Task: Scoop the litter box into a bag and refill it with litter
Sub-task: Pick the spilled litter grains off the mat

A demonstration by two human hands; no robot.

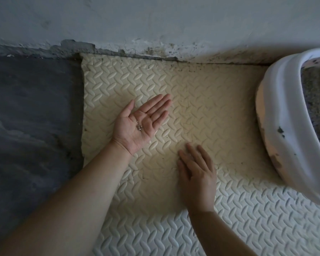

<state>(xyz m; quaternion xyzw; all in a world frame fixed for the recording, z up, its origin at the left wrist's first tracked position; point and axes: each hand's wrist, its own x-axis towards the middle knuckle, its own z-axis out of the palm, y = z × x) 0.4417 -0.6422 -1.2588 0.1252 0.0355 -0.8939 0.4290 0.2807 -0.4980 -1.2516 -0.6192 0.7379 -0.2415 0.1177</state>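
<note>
Since the white plastic litter box (pixel 284 126) sits at the far right of my view, off to the right of both hands, whatever comes next has to travel rightward across the cream foam floor mat with the raised lozenge pattern (pixel 220 100). My left hand (pixel 146 118) is held flat, palm up, fingers straight and together, cradling a small cluster of grey litter granules (pixel 139 127) in the hollow of the palm. My right hand (pixel 196 174) lies palm down with its fingers spread loosely on the mat, gripping nothing, and it is the nearer of the two to the box. Only the box's left wall and curved rim show; I judge that its long axis runs from the pale scuffed wall (pixel 155 19) back towards me, open side up, with grey litter (pixel 316 100) inside, though the rest is cut off. I see no bag or scoop. The left hand's load probably needs carrying over the rim without tipping.
</note>
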